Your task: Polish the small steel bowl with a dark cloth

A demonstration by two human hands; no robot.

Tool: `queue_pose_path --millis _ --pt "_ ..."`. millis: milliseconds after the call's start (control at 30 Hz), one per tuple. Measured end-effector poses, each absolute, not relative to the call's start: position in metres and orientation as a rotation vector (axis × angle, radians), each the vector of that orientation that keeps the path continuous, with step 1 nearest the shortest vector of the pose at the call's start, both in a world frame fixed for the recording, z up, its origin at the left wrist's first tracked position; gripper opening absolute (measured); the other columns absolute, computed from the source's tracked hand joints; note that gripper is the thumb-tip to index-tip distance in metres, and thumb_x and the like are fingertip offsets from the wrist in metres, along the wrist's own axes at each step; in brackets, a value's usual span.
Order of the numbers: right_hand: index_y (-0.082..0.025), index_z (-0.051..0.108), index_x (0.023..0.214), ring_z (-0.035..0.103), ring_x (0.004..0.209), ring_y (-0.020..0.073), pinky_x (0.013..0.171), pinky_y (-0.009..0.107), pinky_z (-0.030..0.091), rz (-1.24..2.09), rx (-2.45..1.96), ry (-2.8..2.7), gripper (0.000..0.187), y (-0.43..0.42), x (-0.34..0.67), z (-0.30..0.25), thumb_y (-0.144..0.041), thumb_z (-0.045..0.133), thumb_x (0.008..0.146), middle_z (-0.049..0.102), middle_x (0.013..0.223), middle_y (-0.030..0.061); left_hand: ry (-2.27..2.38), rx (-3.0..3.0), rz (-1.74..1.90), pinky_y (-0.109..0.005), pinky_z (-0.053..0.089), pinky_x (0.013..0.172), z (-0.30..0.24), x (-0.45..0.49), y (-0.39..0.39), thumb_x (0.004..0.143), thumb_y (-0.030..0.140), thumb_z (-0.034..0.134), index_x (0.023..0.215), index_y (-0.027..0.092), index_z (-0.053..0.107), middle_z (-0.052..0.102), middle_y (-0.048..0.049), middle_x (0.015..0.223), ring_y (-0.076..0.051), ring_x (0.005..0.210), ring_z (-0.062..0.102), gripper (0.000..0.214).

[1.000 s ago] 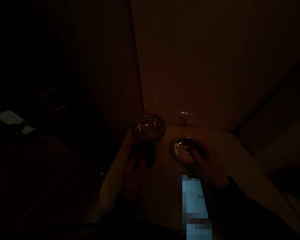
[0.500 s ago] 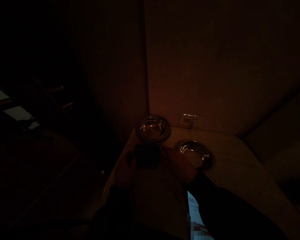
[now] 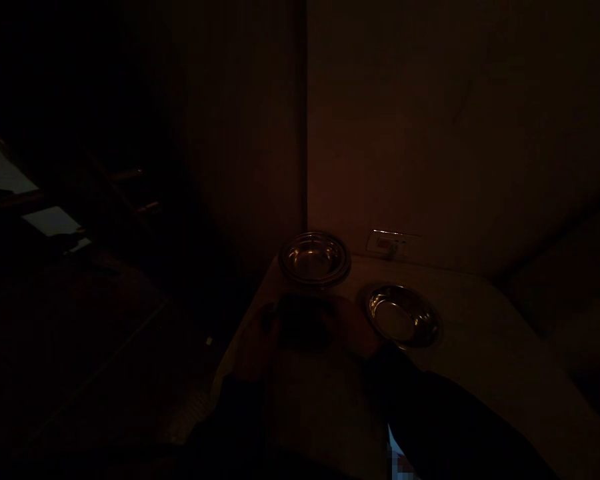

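The scene is very dark. My left hand [image 3: 253, 343] and my right hand [image 3: 353, 330] meet at a small dark boxy object [image 3: 300, 320] held over a pale counter [image 3: 475, 347]. Both hands seem to grip its sides; the fingers are barely visible. Just beyond the object sits a stack of shiny steel bowls [image 3: 315, 258]. A single shallow steel bowl [image 3: 404, 317] lies to the right of my right hand. Dark sleeves cover both forearms.
A wall switch plate [image 3: 391, 241] sits behind the bowls at the corner of two walls. A lit phone screen [image 3: 397, 460] peeks out at the bottom edge under my right arm. Left of the counter the floor is dark, with pale patches [image 3: 50, 220] far left.
My right hand left the single bowl and moved left to the dark object held by my left hand. The view shifted, so the phone screen slid almost out of frame.
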State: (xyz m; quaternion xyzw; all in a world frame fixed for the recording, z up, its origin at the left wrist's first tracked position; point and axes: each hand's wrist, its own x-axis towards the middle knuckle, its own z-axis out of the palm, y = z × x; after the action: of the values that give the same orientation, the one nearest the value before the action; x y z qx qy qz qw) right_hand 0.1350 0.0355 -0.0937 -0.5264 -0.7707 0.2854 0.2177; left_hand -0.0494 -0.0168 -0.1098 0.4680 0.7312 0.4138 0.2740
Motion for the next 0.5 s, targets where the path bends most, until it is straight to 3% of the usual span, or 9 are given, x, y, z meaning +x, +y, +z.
queue_pose_path --millis 167,267,400,500 --pt "-0.017 0.066 0.100 0.063 0.092 0.0229 0.082 0.035 0.047 0.939 -1.348 -2.011 0.023 0.031 0.139 -0.076 -0.024 0.052 0.082 0.069 0.099 0.0086 1.854 1.267 1.107 -0.040 0.041 0.099 -0.100 -0.047 -0.028 0.076 0.036 0.056 0.115 0.014 0.057 0.061 -0.0147 0.122 -0.027 0.115 0.055 0.045" --pt "-0.019 0.067 0.097 0.065 0.084 0.0205 0.075 0.032 0.050 1.037 -1.301 -1.886 0.024 0.028 0.142 -0.063 -0.032 0.050 0.085 0.070 0.091 0.0057 1.613 1.311 1.239 -0.037 0.035 0.105 -0.087 -0.041 -0.039 0.066 0.031 0.067 0.117 0.023 0.057 0.052 -0.0083 0.134 -0.026 0.126 0.044 0.052" --pt "-0.017 0.067 0.091 0.065 0.068 0.0174 0.059 0.027 0.052 1.168 -1.266 -1.706 0.029 0.025 0.146 -0.048 -0.038 0.048 0.086 0.071 0.077 0.0044 1.418 1.342 1.232 -0.037 0.040 0.102 -0.067 -0.026 -0.049 0.046 0.022 0.080 0.116 0.026 0.059 0.058 -0.0058 0.128 -0.029 0.122 0.049 0.073" --pt "-0.016 0.067 0.092 0.065 0.065 0.0166 0.054 0.025 0.052 1.241 -1.235 -1.622 0.033 0.021 0.149 -0.037 -0.042 0.047 0.087 0.071 0.077 0.0062 1.323 1.295 1.261 -0.037 0.044 0.098 -0.059 -0.015 -0.049 0.053 0.024 0.078 0.113 0.024 0.062 0.063 -0.0063 0.121 -0.028 0.116 0.054 0.063"
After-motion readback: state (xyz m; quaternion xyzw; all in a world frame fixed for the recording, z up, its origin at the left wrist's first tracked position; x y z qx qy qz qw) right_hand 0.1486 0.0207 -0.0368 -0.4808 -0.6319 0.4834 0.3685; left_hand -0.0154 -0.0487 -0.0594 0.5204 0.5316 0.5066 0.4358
